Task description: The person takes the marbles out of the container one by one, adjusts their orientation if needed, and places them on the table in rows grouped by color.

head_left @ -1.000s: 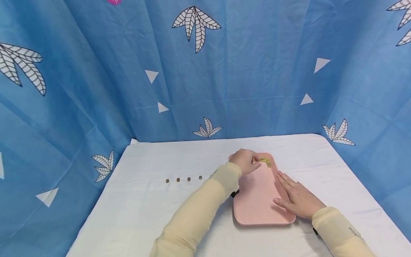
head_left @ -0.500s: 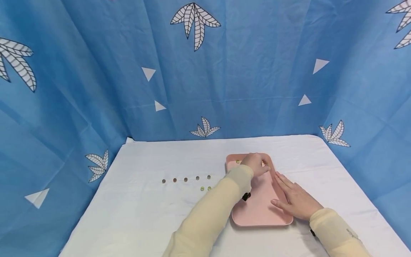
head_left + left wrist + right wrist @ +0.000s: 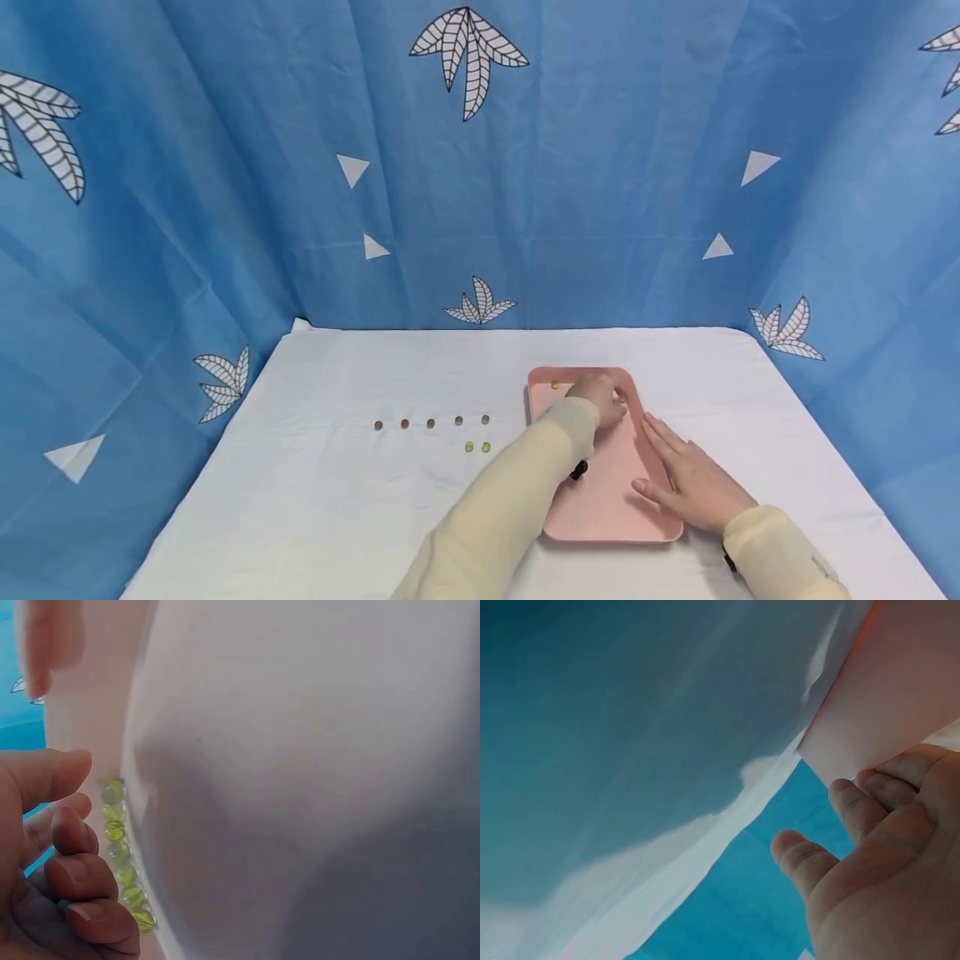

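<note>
My left hand (image 3: 598, 398) reaches over the far right part of the pink tray (image 3: 600, 525). In the left wrist view its fingers (image 3: 82, 877) are loosely bent, with thumb and index tips apart and nothing seen between them. Beside them, several yellow-green glass marbles (image 3: 115, 830) lie in a line along the tray wall. A lone yellow-green marble (image 3: 555, 384) sits in the tray's far left corner. My right hand (image 3: 697, 487) rests along the tray's right side, fingers extended. From the right wrist view, its fingertips (image 3: 847, 796) lie by the tray's outer wall.
Left of the tray, a row of several small dark or greyish marbles (image 3: 431, 423) lies on the white cloth (image 3: 315, 517). Two green marbles (image 3: 477, 447) sit side by side in front of the row's right end. A blue patterned curtain (image 3: 600, 208) encloses the table's back and sides.
My left hand has moved right within the tray, from its far left corner to the far right part. This uncovers more marbles on the cloth and one in the tray. My right hand stays put.
</note>
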Demonstrator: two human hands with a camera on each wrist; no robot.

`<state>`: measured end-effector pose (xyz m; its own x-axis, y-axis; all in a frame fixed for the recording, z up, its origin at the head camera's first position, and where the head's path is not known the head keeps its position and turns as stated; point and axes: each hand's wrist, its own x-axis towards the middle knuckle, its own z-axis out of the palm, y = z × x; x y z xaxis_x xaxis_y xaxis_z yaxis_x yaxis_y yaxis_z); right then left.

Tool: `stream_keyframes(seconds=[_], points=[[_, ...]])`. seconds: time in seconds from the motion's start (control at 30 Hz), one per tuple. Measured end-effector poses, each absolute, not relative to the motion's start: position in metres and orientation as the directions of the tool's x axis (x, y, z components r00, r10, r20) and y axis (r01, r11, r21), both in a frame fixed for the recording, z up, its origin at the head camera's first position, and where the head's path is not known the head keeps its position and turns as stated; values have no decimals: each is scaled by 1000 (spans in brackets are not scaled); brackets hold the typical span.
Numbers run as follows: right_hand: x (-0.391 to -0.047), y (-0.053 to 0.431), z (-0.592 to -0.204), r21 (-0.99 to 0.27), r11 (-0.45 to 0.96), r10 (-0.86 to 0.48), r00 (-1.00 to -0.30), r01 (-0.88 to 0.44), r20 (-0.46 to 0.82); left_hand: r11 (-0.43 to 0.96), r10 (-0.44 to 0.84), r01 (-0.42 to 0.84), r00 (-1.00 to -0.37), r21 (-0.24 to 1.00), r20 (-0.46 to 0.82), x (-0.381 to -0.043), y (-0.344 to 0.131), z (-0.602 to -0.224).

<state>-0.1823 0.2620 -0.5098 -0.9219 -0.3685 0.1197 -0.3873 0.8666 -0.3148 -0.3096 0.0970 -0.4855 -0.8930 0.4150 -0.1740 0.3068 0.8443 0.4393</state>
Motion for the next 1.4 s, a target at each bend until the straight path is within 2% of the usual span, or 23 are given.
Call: stream_keyframes(seconds=[0.17, 0.63, 0.93, 1.1, 1.4], points=[[-180, 261, -510, -310, 873, -358, -926, -377, 117, 857, 416, 310, -887, 411, -200, -313, 104, -492], [-183, 263, -510, -300, 874, -365, -924, -383, 117, 841, 421, 305, -888, 447, -187, -313, 106, -496], [-182, 261, -510, -307, 867, -371, -920, -393, 129, 864, 418, 320, -886, 389, -199, -303, 109, -493], [-181, 260, -511, -299, 866, -378, -916, -400, 132, 872, 413, 325, -889, 365, -196, -298, 103, -489], [-180, 262, -510, -285, 869, -379, -915, -404, 142, 864, 393, 313, -909, 393, -139, -293, 81, -464]])
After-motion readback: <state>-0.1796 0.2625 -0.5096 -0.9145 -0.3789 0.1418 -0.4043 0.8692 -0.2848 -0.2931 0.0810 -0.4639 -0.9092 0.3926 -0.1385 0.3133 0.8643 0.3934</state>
